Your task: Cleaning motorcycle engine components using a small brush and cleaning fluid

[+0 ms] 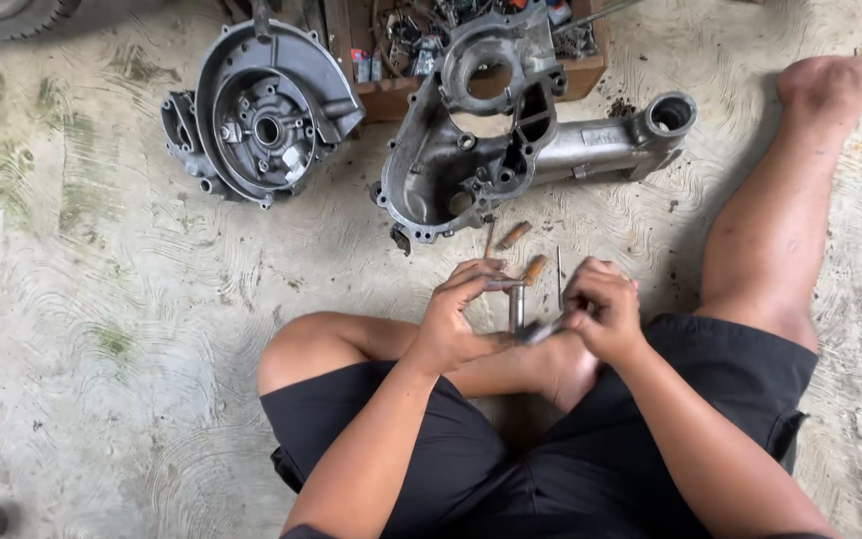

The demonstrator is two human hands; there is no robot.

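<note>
Just below the engine casing (511, 150), left hand (451, 319) and right hand (601, 314) pinch a metal rod (517, 307); loosely held, it could slip and roll off.

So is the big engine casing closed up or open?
Open. The engine casing lies on the concrete floor with its hollow inside showing, and its round cover lies apart beside it.

Two engine casings (263, 115) (511, 140), one wooden box (471, 85) (crammed with parts), perhaps three loose pins (514, 235).
</note>
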